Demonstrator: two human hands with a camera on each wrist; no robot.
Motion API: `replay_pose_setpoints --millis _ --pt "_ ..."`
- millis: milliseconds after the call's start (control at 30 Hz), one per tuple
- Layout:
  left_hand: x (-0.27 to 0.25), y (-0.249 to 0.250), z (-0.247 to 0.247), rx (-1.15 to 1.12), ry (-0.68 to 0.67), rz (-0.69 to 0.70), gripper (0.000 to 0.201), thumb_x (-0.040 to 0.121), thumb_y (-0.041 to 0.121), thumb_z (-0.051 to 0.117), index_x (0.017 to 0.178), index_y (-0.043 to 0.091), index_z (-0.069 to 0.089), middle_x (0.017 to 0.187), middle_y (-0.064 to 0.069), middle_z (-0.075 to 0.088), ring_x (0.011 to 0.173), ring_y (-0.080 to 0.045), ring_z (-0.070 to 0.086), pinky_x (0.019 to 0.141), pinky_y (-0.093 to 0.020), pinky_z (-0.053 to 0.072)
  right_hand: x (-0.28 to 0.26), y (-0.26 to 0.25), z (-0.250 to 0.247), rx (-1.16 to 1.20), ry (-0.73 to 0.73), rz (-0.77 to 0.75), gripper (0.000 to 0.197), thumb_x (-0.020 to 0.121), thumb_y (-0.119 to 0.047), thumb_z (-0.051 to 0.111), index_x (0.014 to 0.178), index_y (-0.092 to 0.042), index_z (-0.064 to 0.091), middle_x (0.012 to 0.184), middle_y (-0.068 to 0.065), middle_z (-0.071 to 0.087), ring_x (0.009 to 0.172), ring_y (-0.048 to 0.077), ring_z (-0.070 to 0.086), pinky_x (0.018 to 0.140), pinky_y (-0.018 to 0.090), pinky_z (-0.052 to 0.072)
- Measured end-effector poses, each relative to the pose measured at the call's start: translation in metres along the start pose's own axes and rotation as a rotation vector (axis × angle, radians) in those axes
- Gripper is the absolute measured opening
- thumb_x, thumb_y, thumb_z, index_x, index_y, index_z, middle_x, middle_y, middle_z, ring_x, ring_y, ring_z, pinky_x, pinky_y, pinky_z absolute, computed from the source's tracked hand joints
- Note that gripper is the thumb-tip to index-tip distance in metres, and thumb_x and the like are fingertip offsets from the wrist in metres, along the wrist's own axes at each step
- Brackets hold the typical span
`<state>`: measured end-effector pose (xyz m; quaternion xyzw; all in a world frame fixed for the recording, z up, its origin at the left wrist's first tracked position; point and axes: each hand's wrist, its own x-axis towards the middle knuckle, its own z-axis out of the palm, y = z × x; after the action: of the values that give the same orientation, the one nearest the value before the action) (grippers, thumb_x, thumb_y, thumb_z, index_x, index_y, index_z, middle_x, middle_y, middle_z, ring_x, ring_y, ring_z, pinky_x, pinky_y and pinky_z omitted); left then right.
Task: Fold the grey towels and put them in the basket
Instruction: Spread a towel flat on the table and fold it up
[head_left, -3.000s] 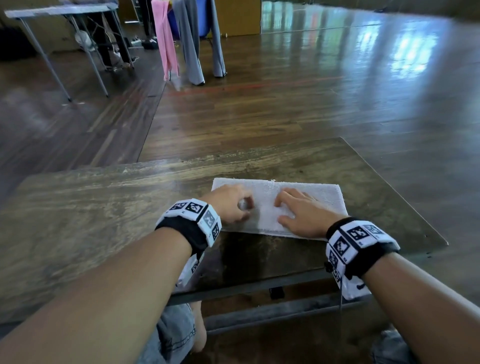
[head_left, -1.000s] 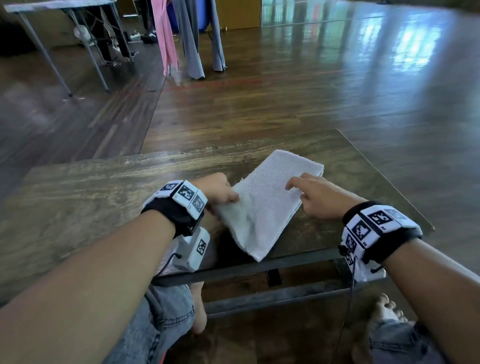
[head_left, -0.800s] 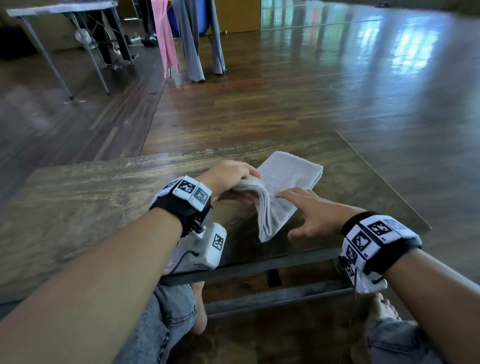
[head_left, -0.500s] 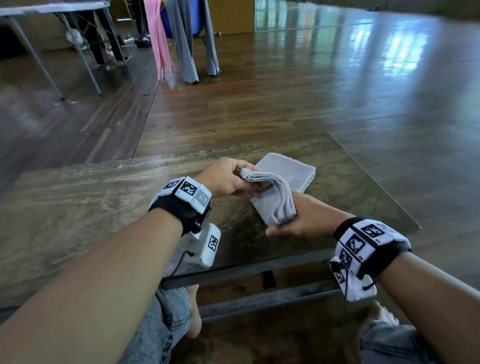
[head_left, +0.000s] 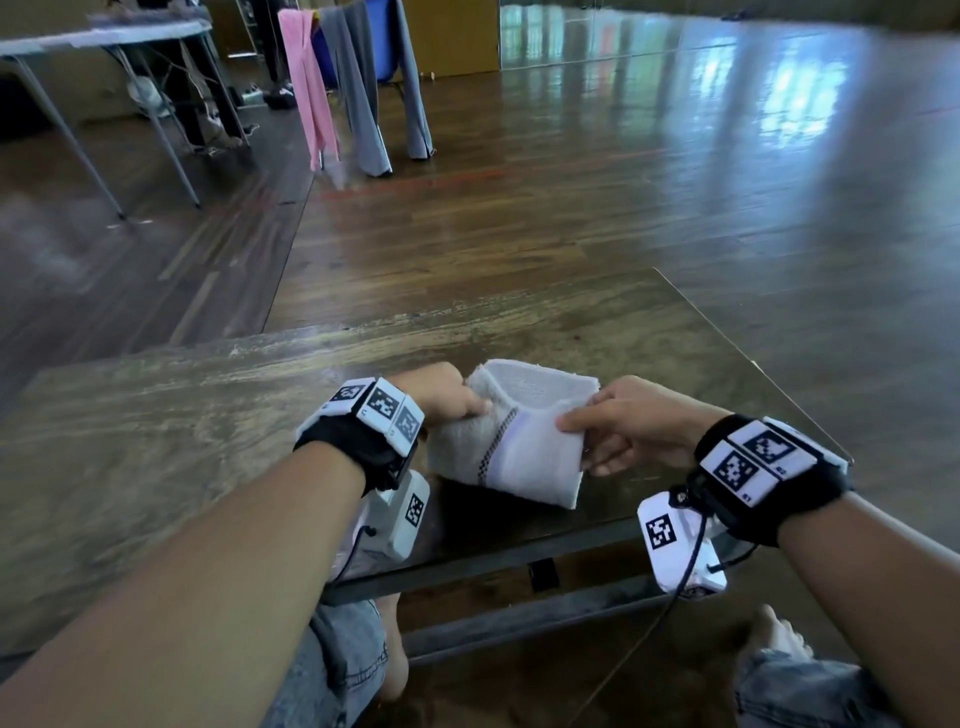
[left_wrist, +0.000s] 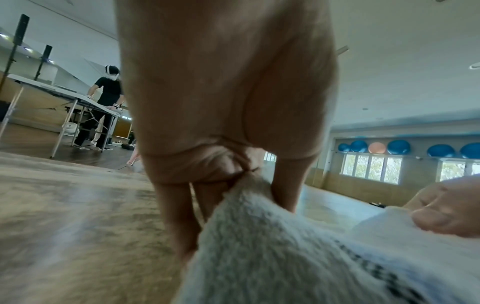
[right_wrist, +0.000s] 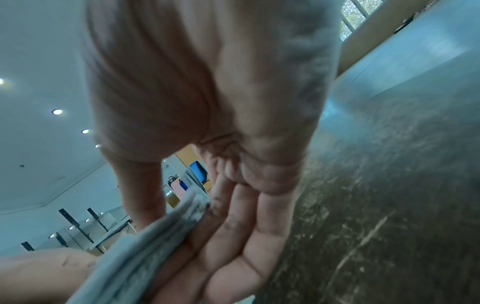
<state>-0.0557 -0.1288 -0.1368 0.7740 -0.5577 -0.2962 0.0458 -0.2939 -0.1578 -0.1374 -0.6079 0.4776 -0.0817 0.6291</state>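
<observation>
Head view: grey towel (head_left: 511, 452) folded into a compact stack, held just above the surface (head_left: 156, 441) near its front edge. Left hand (head_left: 441, 392) pinches one side, right hand (head_left: 631, 428) clamps the other, thumb on top. Basket not visible; placing remains.

Left hand (left_wrist: 228, 102) pinches the towel (left_wrist: 285, 257) over table (left_wrist: 64, 205).

grey towel (head_left: 511, 441) | folded, dotted stripe on top | pinched at both side edges | above table's near edge
</observation>
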Motion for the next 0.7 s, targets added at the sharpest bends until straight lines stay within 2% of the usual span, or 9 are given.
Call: replay_pose_setpoints --millis 67,133,233,300,367,433,500,567,700 --pt "0.002 0.0 0.003 0.011 -0.026 -0.025 0.037 0.089 0.045 0.066 0.091 0.008 0.065 0.092 -0.006 0.063 0.076 -0.021 0.062 0.068 -0.029 0.052 0.002 -0.001 0.001 -0.04 0.025 0.041 0.013 0.09 -0.013 0.073 0.09 -0.002 0.064 0.068 0.008 0.071 0.059 0.02 0.073 0.051 0.027 0.056" --pt "0.005 0.004 0.005 -0.043 0.041 0.002 0.037 0.092 0.043 0.062 0.077 0.009 0.059 0.08 -0.006 0.058 0.066 -0.019 0.056 0.06 -0.028 0.044 0.008 -0.003 0.0 -0.054 0.116 0.046 0.013 0.09 -0.012 0.073 0.09 -0.002 0.064 0.07 0.01 0.069 0.056 0.018 0.072 0.051 0.028 0.057" --pt "0.011 0.012 0.008 -0.097 0.172 0.024 0.048 0.096 0.041 0.056 0.06 0.015 0.039 0.063 -0.002 0.04 0.054 -0.017 0.04 0.052 -0.031 0.027 0.018 -0.006 -0.005 -0.025 0.308 0.005 0.011 0.09 -0.011 0.07 0.086 -0.003 0.064 0.072 0.01 0.067 0.052 0.016 0.069 0.059 0.033 0.062" --pt "0.015 0.015 0.01 -0.106 0.19 -0.001 0.046 0.095 0.035 0.056 0.059 0.017 0.034 0.06 0.0 0.035 0.052 -0.017 0.034 0.049 -0.03 0.022 0.023 -0.006 -0.009 -0.068 0.377 -0.012 0.012 0.091 -0.012 0.067 0.086 -0.002 0.066 0.072 0.008 0.065 0.047 0.013 0.065 0.051 0.028 0.06" --pt "0.02 0.014 0.013 -0.1 0.192 0.001 0.042 0.092 0.024 0.057 0.058 0.016 0.033 0.06 -0.002 0.034 0.052 -0.018 0.032 0.048 -0.029 0.02 0.028 -0.004 -0.01 -0.124 0.397 0.002 0.017 0.092 -0.014 0.066 0.094 0.003 0.067 0.074 0.008 0.063 0.05 0.014 0.063 0.045 0.025 0.056" --pt "0.025 0.011 0.017 -0.081 0.225 0.037 0.032 0.095 0.025 0.057 0.068 0.013 0.042 0.07 -0.006 0.043 0.062 -0.02 0.041 0.052 -0.031 0.026 0.033 0.0 -0.011 -0.146 0.412 0.024 0.023 0.092 -0.016 0.064 0.102 0.005 0.065 0.079 0.01 0.062 0.054 0.016 0.061 0.044 0.024 0.053" --pt "0.028 0.01 0.018 -0.064 0.255 0.075 0.021 0.098 0.031 0.056 0.089 0.012 0.053 0.088 -0.005 0.053 0.08 -0.023 0.051 0.064 -0.032 0.036 0.038 0.003 -0.012 -0.165 0.426 0.035 0.024 0.093 -0.019 0.063 0.103 0.003 0.065 0.083 0.01 0.062 0.056 0.015 0.061 0.044 0.023 0.052" --pt "0.033 0.009 0.019 -0.05 0.265 0.084 0.025 0.099 0.035 0.055 0.108 0.012 0.058 0.1 -0.003 0.056 0.092 -0.025 0.056 0.074 -0.032 0.041 0.042 0.004 -0.013 -0.181 0.434 0.03 0.023 0.094 -0.022 0.062 0.102 0.0 0.065 0.088 0.011 0.065 0.057 0.015 0.063 0.044 0.024 0.053" --pt "0.038 0.009 0.021 -0.028 0.261 0.052 0.026 0.098 0.038 0.055 0.108 0.014 0.055 0.101 -0.003 0.055 0.097 -0.026 0.058 0.078 -0.034 0.043 0.044 0.005 -0.013 -0.225 0.418 0.022 0.023 0.096 -0.023 0.06 0.104 -0.002 0.063 0.087 0.013 0.074 0.057 0.018 0.071 0.046 0.026 0.054"
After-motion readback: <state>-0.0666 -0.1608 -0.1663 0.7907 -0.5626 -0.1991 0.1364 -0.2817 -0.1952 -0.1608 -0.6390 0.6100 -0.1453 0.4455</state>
